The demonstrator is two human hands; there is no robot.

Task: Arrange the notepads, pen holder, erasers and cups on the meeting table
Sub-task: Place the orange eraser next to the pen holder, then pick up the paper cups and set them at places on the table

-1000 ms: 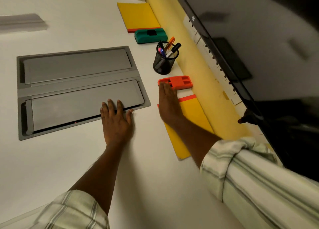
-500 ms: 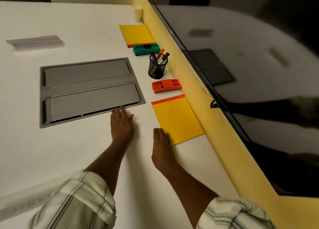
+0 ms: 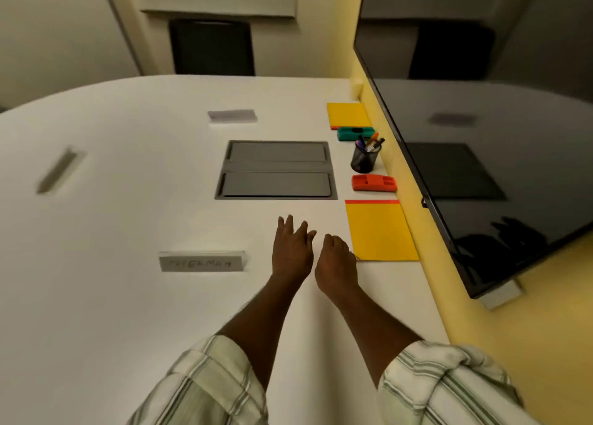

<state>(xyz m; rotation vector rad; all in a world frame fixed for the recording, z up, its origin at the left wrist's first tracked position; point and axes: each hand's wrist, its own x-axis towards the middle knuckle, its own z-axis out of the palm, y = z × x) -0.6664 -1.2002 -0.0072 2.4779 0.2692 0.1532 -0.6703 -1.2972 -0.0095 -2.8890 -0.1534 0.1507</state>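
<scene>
Near yellow notepad (image 3: pixel 380 232) lies flat at the right edge of the white table (image 3: pixel 128 216), red strip on its far side, just beside the yellow wall (image 3: pixel 449 296). Beyond it, in a row along that edge: orange eraser (image 3: pixel 373 182), black mesh pen holder (image 3: pixel 364 161) w/ pens (image 3: pixel 372 142), green eraser (image 3: pixel 354 133), then 2nd yellow notepad (image 3: pixel 349 115). Whether the last two touch, we can't tell.

Our right hand (image 3: pixel 335 261) is just left of the near pad's near corner, fingers loosely bent, nothing in it; contact w/ the pad can't be told. Our left hand (image 3: pixel 292 248) is beside it, fingers straight & spread, released, low over the tabletop; blur hides whether it touches.

Ahead of both hands: grey two-flap hatch (image 3: pixel 276 169) set in the tabletop. Left of the hands, a clear name plate (image 3: pixel 202 261), lettering blurred. Dark screen (image 3: pixel 481 168) on the right wall, black chair (image 3: pixel 211 47) at the far end.
</scene>
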